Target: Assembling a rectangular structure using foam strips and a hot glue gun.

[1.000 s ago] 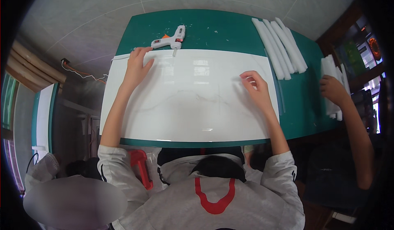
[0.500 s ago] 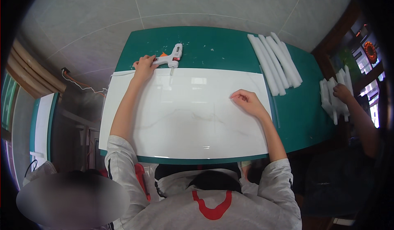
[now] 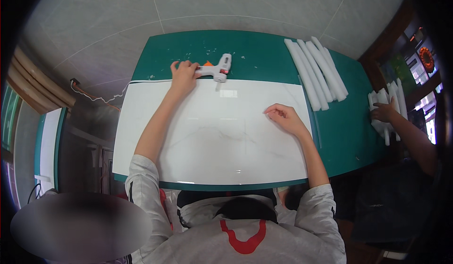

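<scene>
Gripping the handle end of the white hot-glue gun [image 3: 219, 70], your left hand [image 3: 185, 75] has its fingers and thumb closed on it, at the far edge of the marble-patterned panel [image 3: 212, 141]. Your right hand [image 3: 284, 117] is over the right part of this panel, loosely curled, with nothing visible in it; whether it touches the surface, I cannot tell. The gun's tip points toward you, and a white cord [image 3: 151, 81] runs to the left. A small orange piece [image 3: 207, 63] lies just behind the gun. Farther right, white foam strips [image 3: 317, 73] lie side by side on the green worktop [image 3: 259, 68], and beyond them a co-worker's hand [image 3: 386, 112] touches another foam bunch [image 3: 380, 127]. I judge the work is early: the gun is in hand, but no strip lies on the panel, no glue line shows there, and the nearer strips are loose.
</scene>
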`<state>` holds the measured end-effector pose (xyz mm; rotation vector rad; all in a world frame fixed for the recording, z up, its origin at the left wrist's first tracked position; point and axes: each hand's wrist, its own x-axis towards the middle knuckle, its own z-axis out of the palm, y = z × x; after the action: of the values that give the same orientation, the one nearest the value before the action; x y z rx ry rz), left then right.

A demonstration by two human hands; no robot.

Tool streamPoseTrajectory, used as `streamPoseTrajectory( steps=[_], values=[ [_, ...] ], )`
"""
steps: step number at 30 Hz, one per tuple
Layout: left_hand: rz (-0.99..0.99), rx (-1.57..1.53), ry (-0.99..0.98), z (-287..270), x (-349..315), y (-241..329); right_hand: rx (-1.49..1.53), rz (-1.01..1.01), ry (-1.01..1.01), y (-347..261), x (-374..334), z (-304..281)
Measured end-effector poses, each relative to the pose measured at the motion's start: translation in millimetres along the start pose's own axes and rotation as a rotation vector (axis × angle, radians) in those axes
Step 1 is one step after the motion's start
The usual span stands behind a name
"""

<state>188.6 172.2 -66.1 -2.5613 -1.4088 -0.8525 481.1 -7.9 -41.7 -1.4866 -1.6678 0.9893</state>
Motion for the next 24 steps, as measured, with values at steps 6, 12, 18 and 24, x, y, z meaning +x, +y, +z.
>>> streamPoseTrajectory(
  steps=[6, 12, 18, 24],
  values=[
    [-0.024, -0.09, -0.025, 23, 8, 18, 0.004, 0.01, -0.034, 5, 5, 0],
    [-0.079, -0.172, -0.158, 20, 10, 20, -0.03, 0.008, -0.053, 2, 3, -4],
    [-0.081, -0.143, -0.227, 11, 3, 23, -0.018, -0.013, -0.044, 5, 3, -3],
    [-0.053, -0.2, -0.231, 0, -3, 23, -0.024, -0.042, -0.034, 4, 1, -3]
  ],
)
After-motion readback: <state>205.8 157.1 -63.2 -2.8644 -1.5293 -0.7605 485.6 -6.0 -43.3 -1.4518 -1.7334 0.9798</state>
